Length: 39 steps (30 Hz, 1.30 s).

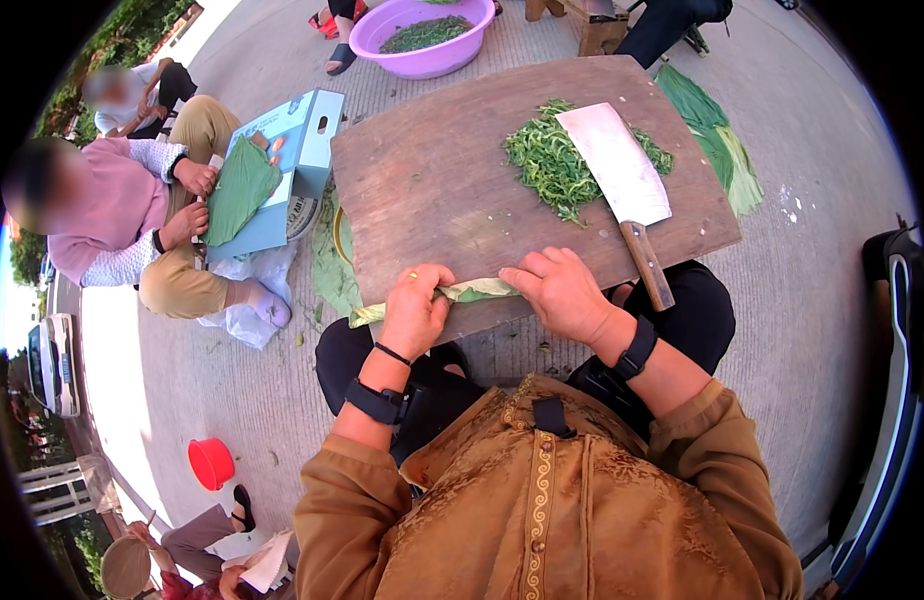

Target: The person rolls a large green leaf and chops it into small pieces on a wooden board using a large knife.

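Green leaf roll (472,291), pale green, folded or rolled lengthwise into a narrow strip, lying along the near edge of the wooden cutting board (432,180). Its left tail sticks out past the left hand (414,310) and droops off the board edge. Middle stretch shows between the two hands; both ends sit under fingers.

Left hand: curled down over the roll's left part, fingers wrapped, holding it. Right hand (560,292): fingers bent and pressed on the roll's right end, pinning it to the board. Both grips narrow, closed on the leaf. Each wrist carries a dark band.

Board rests across the person's lap, brown, worn surface. On its far right: pile of chopped greens (552,165), fine strips. Cleaver (622,180) lies flat on that pile, blade partly covering it, wooden handle pointing toward the right hand, not touched.

Stack of whole long leaves (717,135) on the ground just past the board's right corner. More leaves under the board's left side, mostly hidden by it.

Purple basin (422,35) at top holds greens; cut off by the frame edge. Another person at left holds a green leaf (240,190) over a light blue carton (302,150). Red small bucket (212,462) on the concrete at lower left.

Can't tell how many layers the roll has, or whether anything is wrapped inside. Right fingertips hidden behind the knuckles.
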### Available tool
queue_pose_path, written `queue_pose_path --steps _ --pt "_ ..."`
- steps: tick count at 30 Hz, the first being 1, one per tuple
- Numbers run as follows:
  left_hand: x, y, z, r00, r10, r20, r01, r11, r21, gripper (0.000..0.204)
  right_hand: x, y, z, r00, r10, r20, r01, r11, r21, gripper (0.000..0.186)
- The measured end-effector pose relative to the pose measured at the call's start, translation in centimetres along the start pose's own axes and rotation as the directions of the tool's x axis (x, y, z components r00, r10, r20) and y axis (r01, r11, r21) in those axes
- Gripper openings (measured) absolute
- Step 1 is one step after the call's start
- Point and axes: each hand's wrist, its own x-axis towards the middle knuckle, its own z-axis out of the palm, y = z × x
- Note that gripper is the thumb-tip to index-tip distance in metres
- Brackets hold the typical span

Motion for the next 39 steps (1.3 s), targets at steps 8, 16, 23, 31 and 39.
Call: queue_pose_path --steps 8,16,23,31,39 --pt "-1.3 -0.4 1.5 0.946 0.080 -0.313 -0.050 0.993 0.103 0.020 -1.3 -0.1 1.1 0.961 0.036 -0.275 -0.026 0.999 0.042 0.017" --pt "-1.0 -0.6 1.7 0.946 0.139 -0.294 -0.103 0.985 0.136 0.016 -1.3 -0.1 1.2 0.951 -0.035 -0.308 0.022 0.999 -0.045 0.011" --pt "-1.1 -1.0 1.8 0.944 0.180 -0.275 -0.135 0.975 0.174 0.014 -1.3 -0.1 1.2 0.965 -0.090 -0.245 0.056 0.988 -0.144 0.017" --pt "-1.1 -1.0 1.8 0.945 0.213 -0.248 -0.155 0.960 0.234 0.016 -1.2 -0.3 1.2 0.973 -0.065 -0.221 0.042 0.993 -0.107 0.020" --pt "-1.1 -1.2 1.9 0.944 0.216 -0.248 -0.164 0.963 0.214 0.017 -0.5 -0.6 1.2 0.950 -0.119 -0.290 0.037 0.961 -0.274 0.016"
